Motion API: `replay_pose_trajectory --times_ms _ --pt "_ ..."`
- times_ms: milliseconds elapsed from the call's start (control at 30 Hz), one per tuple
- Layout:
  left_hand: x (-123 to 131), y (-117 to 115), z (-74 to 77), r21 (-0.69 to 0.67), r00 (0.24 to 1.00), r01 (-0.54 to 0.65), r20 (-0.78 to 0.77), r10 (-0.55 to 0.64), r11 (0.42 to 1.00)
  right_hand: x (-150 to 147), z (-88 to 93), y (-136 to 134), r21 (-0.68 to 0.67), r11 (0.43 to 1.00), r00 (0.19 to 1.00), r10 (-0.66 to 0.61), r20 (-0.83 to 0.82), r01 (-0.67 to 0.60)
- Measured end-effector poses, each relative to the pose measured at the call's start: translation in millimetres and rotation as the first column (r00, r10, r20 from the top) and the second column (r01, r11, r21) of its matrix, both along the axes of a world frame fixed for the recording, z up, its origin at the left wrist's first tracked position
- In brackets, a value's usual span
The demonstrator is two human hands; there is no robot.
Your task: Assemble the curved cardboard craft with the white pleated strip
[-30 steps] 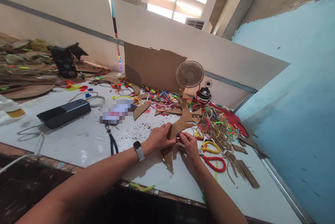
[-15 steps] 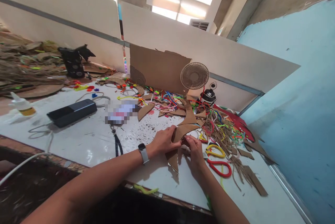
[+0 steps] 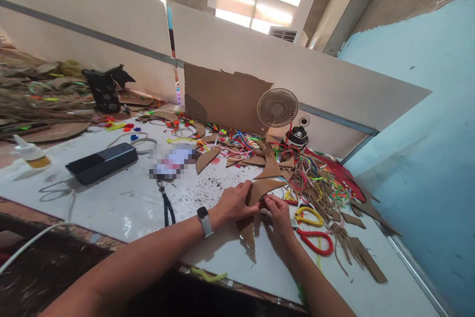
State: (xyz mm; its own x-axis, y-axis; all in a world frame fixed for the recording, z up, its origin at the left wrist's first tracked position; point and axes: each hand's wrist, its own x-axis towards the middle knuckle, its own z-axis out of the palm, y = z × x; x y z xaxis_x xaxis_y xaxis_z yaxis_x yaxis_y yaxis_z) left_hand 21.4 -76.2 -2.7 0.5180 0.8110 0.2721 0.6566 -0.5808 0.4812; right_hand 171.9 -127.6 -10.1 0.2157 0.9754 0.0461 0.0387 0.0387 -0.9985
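Note:
A jagged brown cardboard cut-out (image 3: 256,196) rests on the white table (image 3: 122,198), held between both hands. My left hand (image 3: 234,202), with a watch on its wrist, pinches the cardboard's left edge. On the right side my right hand (image 3: 277,212) is closed against the piece, with something red showing at its fingertips that I cannot name. Red-handled scissors (image 3: 315,241) and a yellow loop (image 3: 308,216) lie just right of my right hand.
Coloured pipe cleaners and cardboard scraps (image 3: 315,178) are heaped at the right. A small fan (image 3: 277,108) and a cardboard sheet (image 3: 222,97) stand at the back. A black box (image 3: 102,162), a lanyard (image 3: 166,203) and a glue bottle (image 3: 31,154) lie left.
The view has shifted slightly. Both hands stay on the cardboard piece, which has tilted a little lower toward the table.

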Motion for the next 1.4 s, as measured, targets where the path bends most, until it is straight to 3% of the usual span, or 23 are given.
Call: replay_pose_trajectory --times_ms 333,500,833,967,1167,1400 --pt "0.6 0.0 3.7 -0.049 1.0 0.014 0.005 -0.014 0.999 -0.5 1.6 -0.9 0.002 1.0 1.0 -0.021 0.013 0.021" --pt "0.9 1.7 0.0 -0.043 1.0 0.015 0.01 -0.015 0.999 1.1 3.9 0.9 0.058 0.998 0.996 -0.042 0.08 0.038" --pt "2.2 3.9 -2.8 -0.016 1.0 0.019 -0.024 -0.02 1.0 3.9 6.0 1.1 0.038 0.999 0.983 -0.028 0.184 0.021" --pt "2.2 3.7 -2.4 -0.023 0.999 0.033 -0.026 -0.034 0.999 3.5 6.6 0.3 0.029 0.999 0.988 -0.032 0.151 0.028" --pt "2.0 4.3 -3.1 -0.049 1.0 0.017 0.012 -0.016 0.999 5.5 2.0 -0.8 0.006 0.999 0.991 0.036 0.129 -0.037" --pt "-0.4 3.7 -0.5 -0.164 0.977 0.067 0.212 -0.031 0.984 1.1 8.0 -4.9 0.096 0.995 0.992 -0.045 0.121 0.033"
